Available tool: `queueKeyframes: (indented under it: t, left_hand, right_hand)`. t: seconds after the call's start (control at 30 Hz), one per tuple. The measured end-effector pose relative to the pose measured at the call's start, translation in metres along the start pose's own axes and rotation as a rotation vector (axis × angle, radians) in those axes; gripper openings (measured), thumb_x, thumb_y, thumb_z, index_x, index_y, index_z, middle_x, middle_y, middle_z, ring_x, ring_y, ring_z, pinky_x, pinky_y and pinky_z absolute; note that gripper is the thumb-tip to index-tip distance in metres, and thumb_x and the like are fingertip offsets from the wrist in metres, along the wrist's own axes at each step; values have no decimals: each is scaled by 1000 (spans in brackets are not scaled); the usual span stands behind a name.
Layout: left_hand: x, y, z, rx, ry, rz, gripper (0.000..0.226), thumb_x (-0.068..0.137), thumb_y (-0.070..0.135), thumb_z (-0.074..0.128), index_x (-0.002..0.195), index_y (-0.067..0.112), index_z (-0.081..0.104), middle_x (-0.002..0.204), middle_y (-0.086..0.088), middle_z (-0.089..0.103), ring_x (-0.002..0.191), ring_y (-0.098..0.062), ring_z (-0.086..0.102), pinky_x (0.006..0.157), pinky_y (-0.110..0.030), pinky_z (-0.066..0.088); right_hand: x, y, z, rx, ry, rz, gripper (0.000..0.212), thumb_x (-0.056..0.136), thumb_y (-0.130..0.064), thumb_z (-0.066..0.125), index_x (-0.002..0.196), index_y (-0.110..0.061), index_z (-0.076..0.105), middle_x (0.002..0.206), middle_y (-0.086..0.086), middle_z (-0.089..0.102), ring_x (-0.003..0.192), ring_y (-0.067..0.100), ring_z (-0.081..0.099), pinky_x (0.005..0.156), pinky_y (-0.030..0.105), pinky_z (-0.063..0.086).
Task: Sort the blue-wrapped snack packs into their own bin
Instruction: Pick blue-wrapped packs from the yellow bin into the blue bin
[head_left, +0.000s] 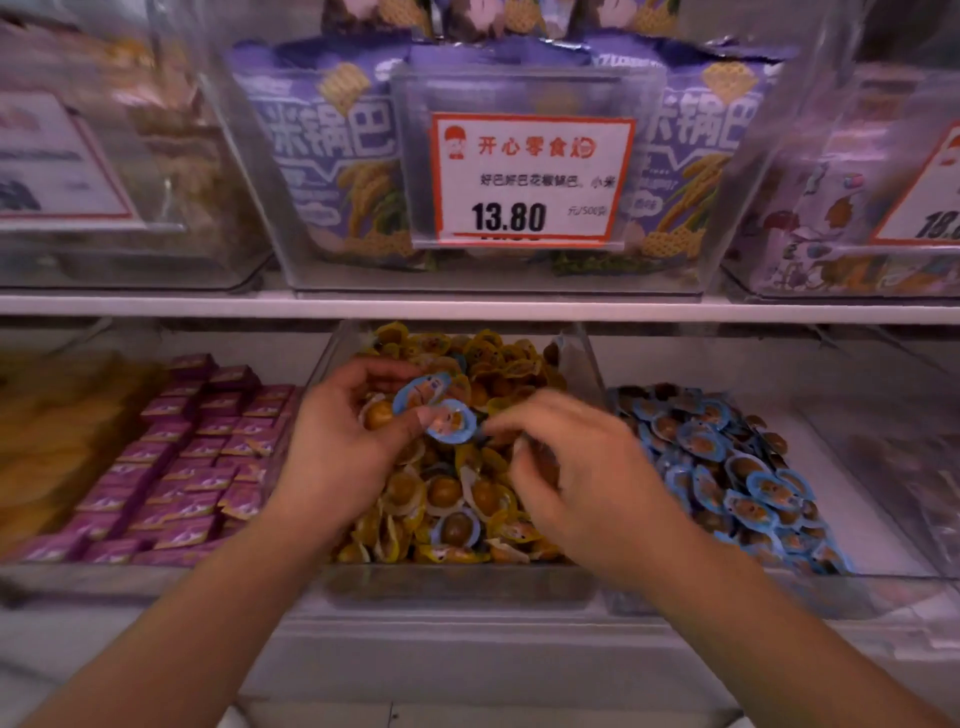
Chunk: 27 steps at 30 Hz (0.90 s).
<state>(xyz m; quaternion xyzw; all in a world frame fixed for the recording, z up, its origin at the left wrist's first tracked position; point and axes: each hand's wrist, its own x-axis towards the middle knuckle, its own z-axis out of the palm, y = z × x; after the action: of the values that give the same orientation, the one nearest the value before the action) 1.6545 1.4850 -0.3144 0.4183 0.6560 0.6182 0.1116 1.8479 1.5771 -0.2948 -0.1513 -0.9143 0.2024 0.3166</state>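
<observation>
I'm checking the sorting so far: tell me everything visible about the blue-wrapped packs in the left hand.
The blue-wrapped packs are two small round pods with glossy blue-rimmed lids bearing a cartoon print. They overlap, tilted, lids toward the camera, pinched between thumb and fingers of the left hand above the middle bin of yellow-wrapped packs.

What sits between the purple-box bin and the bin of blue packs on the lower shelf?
In the head view, the clear bin of yellow-wrapped packs sits between them. Both hands work over it; the left hand holds two blue-wrapped packs.
</observation>
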Motion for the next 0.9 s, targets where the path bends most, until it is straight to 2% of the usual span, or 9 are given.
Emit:
queueKeyframes:
  t: [0.07,0.13,0.2,0.27,0.4,0.57,0.7,0.83,0.9]
  left_hand:
    - [-9,-3,-11,142,-61,39,38,72,5,84,91,33,66,92,18,72,87,2,67,78,-13,50]
    - [-20,-5,-14,311,-223,70,38,75,7,82,88,37,64,91,27,68,87,9,63,76,-8,46]
    - [-26,-8,-16,518,-305,102,31,78,15,79,93,37,61,91,24,66,91,5,61,80,-17,48]
    - [-28,-9,-19,632,-306,112,26,80,23,75,99,33,60,94,16,67,91,-7,63,80,-28,49]
    - [-29,-8,-19,766,-419,220,23,82,44,69,95,33,53,98,14,66,94,-12,62,90,-33,42]
    - [-29,-13,-14,978,-457,230,38,81,61,57,109,38,47,114,12,61,104,-15,61,106,-42,25]
    - [-27,-13,-12,1034,-487,249,49,78,60,61,121,39,51,118,13,60,112,-16,57,114,-50,14]
    - [-25,-12,-14,857,-324,272,29,85,51,63,111,39,63,110,18,62,110,-12,58,120,-45,9]
    - [-26,-9,-13,662,-222,209,23,88,47,64,108,38,64,106,19,63,104,-6,59,117,-41,25]
  right_hand:
    - [0,-5,23,21,-353,43,32,92,-12,48,110,-24,72,109,-7,68,100,9,61,86,18,47]
    - [0,0,42,-23,-575,72,41,92,-8,45,119,-29,68,125,-2,62,114,19,55,96,33,46]
    - [5,10,47,-107,-628,80,41,93,-16,49,127,-36,62,128,-3,56,116,20,49,99,34,42]
    - [11,18,47,-133,-642,79,31,89,-32,59,120,-37,66,110,-10,56,106,15,51,90,31,45]
    - [15,23,51,-154,-581,87,19,79,-41,68,91,-28,72,79,-13,49,76,7,51,58,21,35]
    - [12,23,55,-87,-502,191,36,66,-59,64,88,-30,66,83,-12,63,75,4,58,64,35,52]
    - [9,24,57,-15,-433,263,39,63,-49,79,90,-37,53,87,-14,63,80,1,61,68,35,54]
    - [16,25,51,145,-169,385,34,73,-33,76,94,-46,53,85,-18,68,77,0,65,68,34,57]
    - [23,29,44,87,-53,405,33,78,-30,72,94,-49,51,85,-24,67,77,-2,64,64,25,55]
